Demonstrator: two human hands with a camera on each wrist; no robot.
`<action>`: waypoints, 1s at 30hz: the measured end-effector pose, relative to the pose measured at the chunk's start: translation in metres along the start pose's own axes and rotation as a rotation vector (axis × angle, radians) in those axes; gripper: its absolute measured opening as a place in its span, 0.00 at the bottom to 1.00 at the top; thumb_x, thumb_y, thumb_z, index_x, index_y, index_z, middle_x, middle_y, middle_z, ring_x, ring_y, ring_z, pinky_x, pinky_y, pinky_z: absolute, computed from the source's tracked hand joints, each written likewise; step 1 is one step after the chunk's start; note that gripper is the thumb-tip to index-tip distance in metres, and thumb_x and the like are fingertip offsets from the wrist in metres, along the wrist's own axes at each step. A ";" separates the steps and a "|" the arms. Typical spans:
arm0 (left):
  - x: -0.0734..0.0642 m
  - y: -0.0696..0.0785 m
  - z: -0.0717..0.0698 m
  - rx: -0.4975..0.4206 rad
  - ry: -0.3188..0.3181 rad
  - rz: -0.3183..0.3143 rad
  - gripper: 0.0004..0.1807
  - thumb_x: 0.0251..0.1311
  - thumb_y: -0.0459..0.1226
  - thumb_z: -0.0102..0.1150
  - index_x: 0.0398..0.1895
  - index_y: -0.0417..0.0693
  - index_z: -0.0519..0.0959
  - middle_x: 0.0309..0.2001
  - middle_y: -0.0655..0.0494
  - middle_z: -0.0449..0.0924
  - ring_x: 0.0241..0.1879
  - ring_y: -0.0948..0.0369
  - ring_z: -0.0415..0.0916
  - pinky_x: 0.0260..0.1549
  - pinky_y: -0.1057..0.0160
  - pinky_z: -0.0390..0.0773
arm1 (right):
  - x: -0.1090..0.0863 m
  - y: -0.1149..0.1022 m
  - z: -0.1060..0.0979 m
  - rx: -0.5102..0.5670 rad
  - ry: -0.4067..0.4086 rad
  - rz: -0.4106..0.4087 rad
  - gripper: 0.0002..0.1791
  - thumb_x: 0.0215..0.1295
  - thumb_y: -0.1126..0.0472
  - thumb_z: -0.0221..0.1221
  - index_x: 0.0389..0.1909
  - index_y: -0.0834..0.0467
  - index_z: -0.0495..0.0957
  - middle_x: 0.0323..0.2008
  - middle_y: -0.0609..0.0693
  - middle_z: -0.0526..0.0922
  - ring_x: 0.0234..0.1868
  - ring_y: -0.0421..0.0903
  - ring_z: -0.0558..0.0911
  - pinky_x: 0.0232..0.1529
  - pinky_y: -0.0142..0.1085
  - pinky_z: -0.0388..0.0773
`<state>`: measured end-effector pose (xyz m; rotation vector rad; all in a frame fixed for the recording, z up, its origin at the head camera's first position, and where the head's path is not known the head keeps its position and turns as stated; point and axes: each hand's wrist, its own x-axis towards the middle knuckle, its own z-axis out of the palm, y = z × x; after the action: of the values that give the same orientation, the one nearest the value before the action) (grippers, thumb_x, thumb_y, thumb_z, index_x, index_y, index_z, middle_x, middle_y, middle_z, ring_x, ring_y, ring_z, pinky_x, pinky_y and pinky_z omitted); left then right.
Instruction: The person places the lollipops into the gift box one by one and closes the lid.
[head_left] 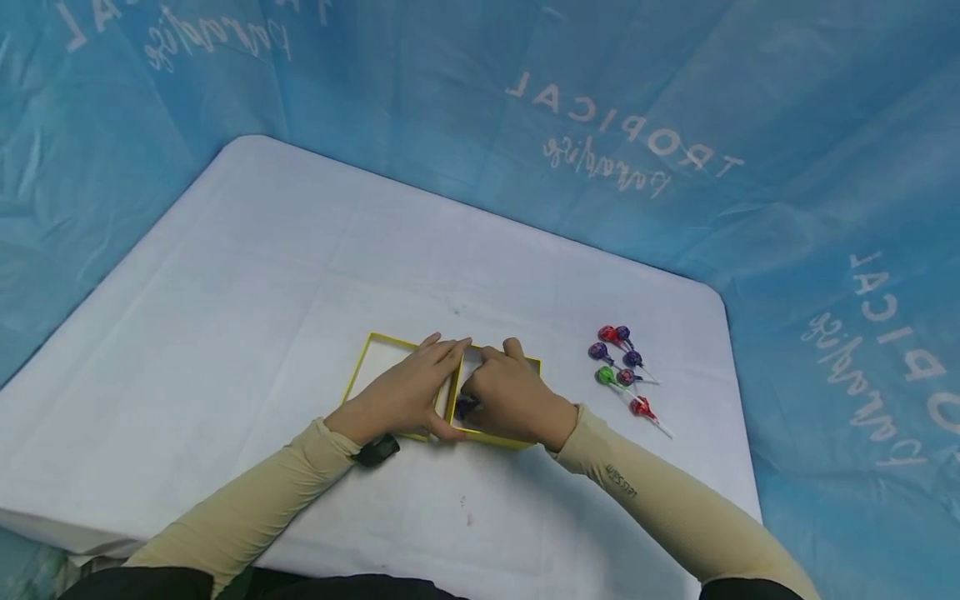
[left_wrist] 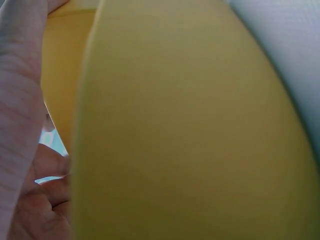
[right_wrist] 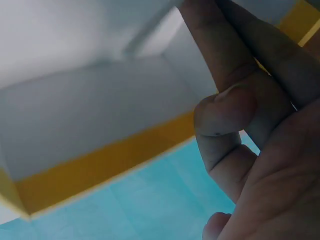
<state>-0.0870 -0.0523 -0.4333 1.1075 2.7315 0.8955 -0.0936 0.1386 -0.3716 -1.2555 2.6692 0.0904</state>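
Two shallow yellow-edged boxes with pale insides stand side by side in the head view: a left box (head_left: 365, 358) and a right box (head_left: 536, 367). My left hand (head_left: 408, 390) grips the right box by its left end, fingers at the far edge and thumb at the near one. A yellow wall fills most of the left wrist view. My right hand (head_left: 517, 396) reaches into the right box, beside a dark purple wrapped lollipop (head_left: 465, 407). Its fingertips are hidden in the head view and cut off in the right wrist view, so its hold on the lollipop is unclear.
Several wrapped lollipops, among them a green one (head_left: 604, 376) and a red one (head_left: 641, 407), lie on the white tablecloth (head_left: 262, 292) right of the boxes. Blue printed curtains (head_left: 450, 100) enclose the table's far and side edges.
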 end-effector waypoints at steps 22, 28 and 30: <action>0.002 0.002 0.000 -0.013 -0.019 -0.054 0.70 0.37 0.63 0.79 0.77 0.35 0.55 0.72 0.41 0.63 0.74 0.41 0.57 0.78 0.47 0.57 | -0.057 0.033 -0.019 0.243 0.378 0.300 0.11 0.56 0.51 0.74 0.40 0.48 0.91 0.35 0.41 0.90 0.33 0.41 0.67 0.38 0.49 0.52; 0.002 0.003 0.001 -0.036 -0.017 -0.071 0.70 0.36 0.62 0.80 0.78 0.37 0.54 0.72 0.40 0.64 0.74 0.38 0.55 0.76 0.48 0.61 | -0.076 0.050 -0.013 0.273 0.462 0.388 0.12 0.56 0.53 0.74 0.42 0.47 0.91 0.35 0.41 0.90 0.34 0.41 0.67 0.39 0.53 0.52; 0.002 0.003 0.002 -0.044 -0.017 -0.068 0.70 0.36 0.61 0.80 0.78 0.36 0.54 0.71 0.40 0.64 0.74 0.38 0.55 0.76 0.48 0.60 | -0.085 0.054 -0.009 0.294 0.492 0.422 0.12 0.55 0.54 0.74 0.42 0.47 0.91 0.36 0.42 0.90 0.35 0.42 0.67 0.41 0.54 0.51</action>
<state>-0.0858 -0.0481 -0.4328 1.0038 2.7040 0.9271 -0.0839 0.2359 -0.3471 -0.6754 3.1606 -0.6040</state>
